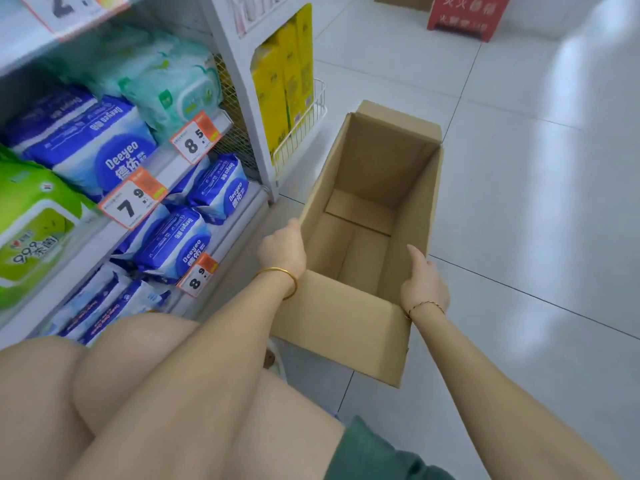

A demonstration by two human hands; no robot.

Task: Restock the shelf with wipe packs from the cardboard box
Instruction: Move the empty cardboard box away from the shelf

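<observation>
Gripping one cardboard box (346, 327), two hands (282, 251)

Cardboard box (349, 320) on floor (519, 202), right of shelf (221, 233); wipe packs (173, 244) on shelf; one hand at each box side.

Open-topped cardboard box (367, 216) with bare inside, reachable from above, white floor (519, 168) free to its right and far side, shelf (214, 233) packed with wipe packs (173, 244) close on its left, wire basket (304, 126) beside the far-left corner
</observation>
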